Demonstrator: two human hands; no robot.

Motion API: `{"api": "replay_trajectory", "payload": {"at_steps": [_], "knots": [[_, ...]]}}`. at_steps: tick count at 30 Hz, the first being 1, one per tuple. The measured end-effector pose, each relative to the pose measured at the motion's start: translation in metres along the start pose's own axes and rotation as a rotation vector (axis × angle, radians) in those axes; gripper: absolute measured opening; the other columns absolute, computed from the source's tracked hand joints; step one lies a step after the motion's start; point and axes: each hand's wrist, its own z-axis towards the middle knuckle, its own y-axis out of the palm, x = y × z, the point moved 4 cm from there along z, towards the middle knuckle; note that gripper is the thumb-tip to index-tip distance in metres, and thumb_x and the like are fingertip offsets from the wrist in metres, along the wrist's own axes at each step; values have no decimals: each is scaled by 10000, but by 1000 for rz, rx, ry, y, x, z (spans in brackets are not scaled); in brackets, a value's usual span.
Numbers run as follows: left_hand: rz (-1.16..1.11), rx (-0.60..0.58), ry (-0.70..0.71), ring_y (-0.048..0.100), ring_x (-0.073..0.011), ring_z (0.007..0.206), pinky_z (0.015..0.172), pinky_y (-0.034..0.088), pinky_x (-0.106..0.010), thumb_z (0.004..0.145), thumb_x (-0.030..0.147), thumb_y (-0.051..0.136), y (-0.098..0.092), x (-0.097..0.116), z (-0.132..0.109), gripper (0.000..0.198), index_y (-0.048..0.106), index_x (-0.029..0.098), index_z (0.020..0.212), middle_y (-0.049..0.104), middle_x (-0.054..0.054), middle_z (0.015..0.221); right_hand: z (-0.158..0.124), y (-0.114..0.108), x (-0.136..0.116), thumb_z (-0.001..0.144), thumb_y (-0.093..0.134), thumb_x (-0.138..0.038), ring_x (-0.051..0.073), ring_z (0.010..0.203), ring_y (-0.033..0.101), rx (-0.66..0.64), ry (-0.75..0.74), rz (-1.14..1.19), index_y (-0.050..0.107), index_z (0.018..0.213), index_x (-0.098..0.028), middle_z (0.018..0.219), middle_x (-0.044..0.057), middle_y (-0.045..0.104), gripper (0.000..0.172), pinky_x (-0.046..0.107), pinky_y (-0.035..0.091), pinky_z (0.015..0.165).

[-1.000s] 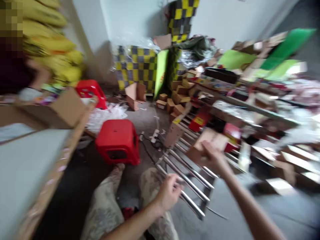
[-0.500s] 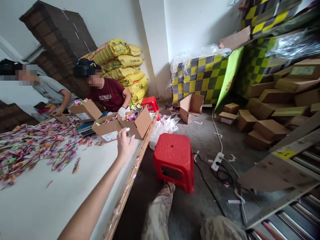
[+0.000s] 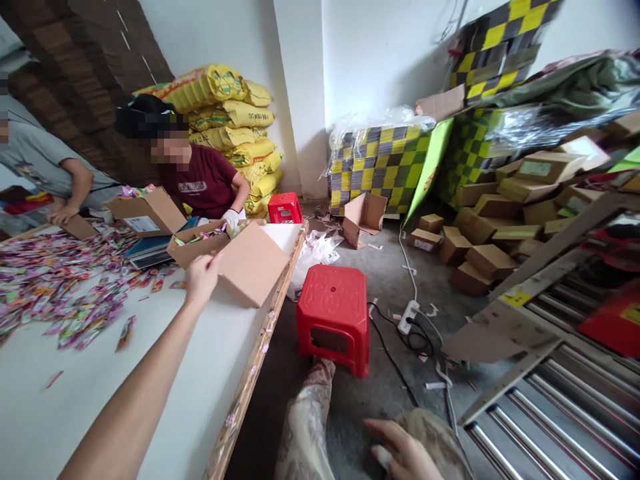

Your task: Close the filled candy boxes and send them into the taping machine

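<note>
My left hand (image 3: 201, 279) reaches far across the white table, its fingers closed on the left edge of a cardboard box (image 3: 255, 265). That box is tilted, with a plain brown face toward me; its contents are hidden. Just behind my hand stands another open cardboard box (image 3: 183, 252) with small colourful packets inside. A co-worker's white-gloved hand (image 3: 231, 219) is at the far side of these boxes. Low in the view, above my knee, my right hand (image 3: 405, 453) is empty, with its fingers apart and slightly blurred.
Loose packets (image 3: 90, 287) cover the table's left part. A red stool (image 3: 333, 313) stands right of the table edge. A power strip (image 3: 409, 317) and cables lie on the floor. A roller conveyor (image 3: 565, 400) and piled boxes (image 3: 493, 260) are at right. Two co-workers sit at the far side.
My left hand has gone from open to closed on the box, which is now tipped over toward me. My right hand has come into view at the bottom. The view has shifted right.
</note>
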Motion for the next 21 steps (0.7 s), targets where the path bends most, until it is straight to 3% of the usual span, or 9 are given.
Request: {"api": "replay_trajectory", "payload": {"at_steps": [2, 5, 7, 9, 12, 15, 17, 21], "knots": [[-89, 21, -17, 520, -192, 691, 650, 393, -303, 826, 433, 431, -44, -13, -37, 336, 495, 200, 593, 550, -24, 654, 23, 49, -26, 714, 593, -472, 272, 1118, 550, -68, -20, 197, 616, 1167, -248, 1187, 105, 607, 506, 406, 418, 989], [-123, 40, 67, 545, -204, 729, 691, 422, -336, 812, 455, 491, -109, 3, -102, 316, 515, 215, 608, 572, -17, 710, 57, 117, -77, 681, 587, -675, 272, 1211, 478, -261, 54, 676, 382, 1359, -250, 1346, 120, 478, 825, 436, 411, 967], [-112, 80, 150, 560, -231, 766, 737, 440, -394, 806, 425, 506, -148, 27, -144, 252, 526, 241, 636, 582, -20, 745, 73, 145, -116, 724, 362, -817, 245, 1218, 478, -367, 124, 1087, 331, 1350, -325, 1375, 60, 453, 797, 449, 421, 951], [-104, 75, 261, 569, -259, 769, 750, 454, -465, 776, 378, 523, -177, 52, -179, 138, 548, 286, 677, 592, -15, 756, 79, 153, -151, 742, 137, -851, 234, 1168, 526, -431, 89, 1392, 436, 1232, -340, 1263, 17, 555, 769, 447, 444, 921], [-120, 23, 483, 597, -291, 733, 653, 487, -519, 680, 318, 552, -197, 85, -216, 71, 587, 376, 698, 614, 29, 676, 70, 135, -169, 748, 95, -842, 249, 1078, 585, -448, 16, 1499, 562, 992, -311, 1036, 3, 662, 748, 445, 478, 864], [-203, 22, 582, 619, -302, 727, 540, 509, -493, 653, 316, 533, -191, 118, -235, 131, 597, 426, 684, 627, 64, 632, 46, 91, -134, 792, 269, -758, 243, 1055, 596, -215, 57, 1458, 590, 918, -276, 1008, 17, 679, 593, 419, 485, 867], [-308, -38, 640, 620, -288, 765, 553, 531, -456, 695, 286, 533, -171, 149, -246, 121, 590, 392, 702, 631, 41, 651, 23, 47, -94, 807, 399, -630, 230, 1043, 599, 4, 38, 1466, 599, 955, -241, 1036, 38, 677, 462, 397, 465, 913], [-634, -314, 841, 575, -235, 898, 764, 531, -390, 799, 140, 522, -108, 235, -283, 132, 569, 263, 787, 603, -34, 732, -46, -50, 2, 787, 501, -464, 227, 929, 633, 390, -72, 1459, 627, 964, -210, 963, 49, 694, 334, 398, 465, 915]]}}
